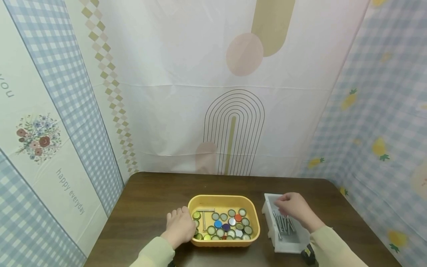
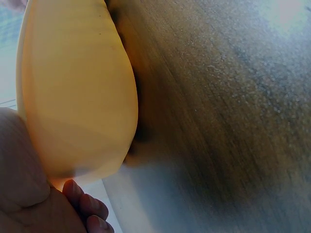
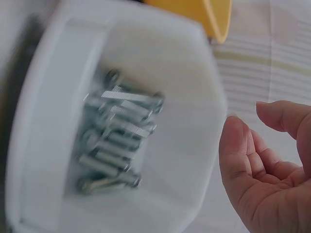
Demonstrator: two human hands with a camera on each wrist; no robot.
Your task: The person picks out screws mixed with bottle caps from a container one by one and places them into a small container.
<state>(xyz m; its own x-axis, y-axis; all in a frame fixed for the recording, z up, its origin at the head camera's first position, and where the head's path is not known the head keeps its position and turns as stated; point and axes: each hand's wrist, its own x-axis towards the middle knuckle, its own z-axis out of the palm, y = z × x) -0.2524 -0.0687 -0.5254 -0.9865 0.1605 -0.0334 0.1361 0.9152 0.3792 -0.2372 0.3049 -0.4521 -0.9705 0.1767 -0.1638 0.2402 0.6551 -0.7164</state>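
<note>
At the left end of a yellow plastic tub (image 1: 224,243), my left hand (image 1: 180,227) grips the rim; the left wrist view has its curled fingertips (image 2: 92,206) by the tub's lower corner. Many bottle caps (image 1: 218,224) lie inside the tub, with two long bolts (image 1: 204,222) on the left. My right hand (image 1: 296,208) hovers over the far part of a white plastic bin (image 1: 289,247). Its thumb and forefinger are apart and hold nothing. Below it, several silver bolts (image 3: 119,136) are heaped in the bin, blurred in the right wrist view.
Both containers stand on a dark wooden table (image 1: 156,196), a narrow gap between them. A printed cloth (image 1: 173,122) hangs behind the table's far edge, and checked cloth (image 1: 373,122) hangs on the right.
</note>
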